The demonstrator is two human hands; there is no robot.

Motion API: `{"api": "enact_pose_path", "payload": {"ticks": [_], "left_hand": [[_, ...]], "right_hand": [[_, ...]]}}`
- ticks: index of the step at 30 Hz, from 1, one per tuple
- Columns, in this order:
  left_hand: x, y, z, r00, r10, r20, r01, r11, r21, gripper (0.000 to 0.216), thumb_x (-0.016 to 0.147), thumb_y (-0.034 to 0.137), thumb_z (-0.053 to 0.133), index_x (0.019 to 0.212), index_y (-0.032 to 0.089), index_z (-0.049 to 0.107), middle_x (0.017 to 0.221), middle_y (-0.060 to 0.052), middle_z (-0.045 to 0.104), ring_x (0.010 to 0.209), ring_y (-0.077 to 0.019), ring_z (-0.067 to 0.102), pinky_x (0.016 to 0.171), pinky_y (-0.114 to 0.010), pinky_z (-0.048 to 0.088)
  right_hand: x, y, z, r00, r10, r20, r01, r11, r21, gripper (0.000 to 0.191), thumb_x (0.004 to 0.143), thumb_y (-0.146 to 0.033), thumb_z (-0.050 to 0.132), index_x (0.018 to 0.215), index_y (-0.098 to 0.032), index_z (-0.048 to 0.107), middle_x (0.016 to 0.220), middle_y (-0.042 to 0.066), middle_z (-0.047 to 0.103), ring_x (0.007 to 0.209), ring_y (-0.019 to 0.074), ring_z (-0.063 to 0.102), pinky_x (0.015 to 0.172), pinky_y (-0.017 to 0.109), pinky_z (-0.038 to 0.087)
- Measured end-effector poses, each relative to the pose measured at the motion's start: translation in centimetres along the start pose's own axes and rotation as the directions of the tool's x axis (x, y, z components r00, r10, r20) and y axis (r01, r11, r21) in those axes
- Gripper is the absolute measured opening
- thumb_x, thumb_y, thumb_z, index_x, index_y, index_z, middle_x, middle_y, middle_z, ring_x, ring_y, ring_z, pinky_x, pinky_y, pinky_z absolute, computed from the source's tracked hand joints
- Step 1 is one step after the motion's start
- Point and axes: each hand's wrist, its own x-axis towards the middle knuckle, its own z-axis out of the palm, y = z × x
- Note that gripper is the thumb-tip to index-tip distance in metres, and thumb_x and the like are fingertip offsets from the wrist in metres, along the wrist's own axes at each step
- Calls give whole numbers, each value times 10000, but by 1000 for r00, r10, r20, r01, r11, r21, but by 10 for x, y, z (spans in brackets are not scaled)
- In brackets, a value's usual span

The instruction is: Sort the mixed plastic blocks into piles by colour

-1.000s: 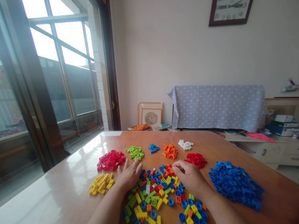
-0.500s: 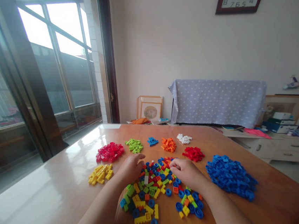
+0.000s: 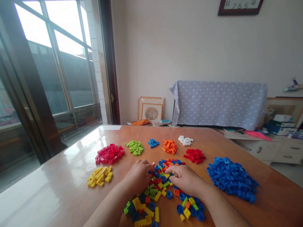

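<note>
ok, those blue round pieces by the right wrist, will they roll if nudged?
Probably not as they lie: the blue round pieces sit flat, so a nudge likely slides them on the glossy table. Tipped on edge they could roll. They look small, rigid and light.

At the upper right of the frame, a wall clock (image 3: pixel 241 4) is showing only its lower part, and the numerals 8, 7, 6, 5 and 4 are standing on its white face. The stacked boxes (image 3: pixel 280 124) at far right are showing print too small to read.
</note>
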Motion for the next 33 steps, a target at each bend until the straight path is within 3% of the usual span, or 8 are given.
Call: {"api": "enact_pose_path", "payload": {"ticks": [9,16,22,27,33], "left_hand": [[3,2,5,999,-11,-35,12,999,42,167,790,206,602,897,238,726,1044,-76,634,997,-234,571,879,-321,455],[2,6,-2,998,-61,4,61,997,47,135,799,240,608,875,235,720,1072,-89,631,1043,-251,563,869,-319,454],[4,-10,2,995,-81,-53,85,994,64,192,854,299,562,939,240,723,1024,-88,628,1011,-239,575,831,-303,449],[5,-17,4,994,-90,-67,94,994,61,163,850,288,566,885,241,718,971,-72,638,967,-218,591,803,-281,441],[3,-1,0,993,-99,-69,92,990,-107,134,858,281,556,888,221,672,932,-43,677,855,-173,599,714,-242,423]], "right_hand": [[0,2,-1,1000,-8,6,8,1000,3,272,790,-231,574,984,-266,761,861,11,744,725,166,617,614,225,384],[1,7,-5,999,33,-4,-33,999,-7,271,782,-251,594,995,-248,762,732,3,704,651,153,579,573,221,341],[0,4,-6,999,49,-4,-49,998,-32,286,783,-252,578,1002,-258,761,750,2,710,648,152,567,579,229,335],[0,3,-5,999,41,-1,-41,999,-27,300,779,-241,578,1013,-250,764,785,14,721,670,154,584,590,228,350],[2,7,-2,1000,9,-26,-9,1000,2,277,793,-237,578,1005,-247,756,775,7,705,680,148,589,589,224,358]]}}
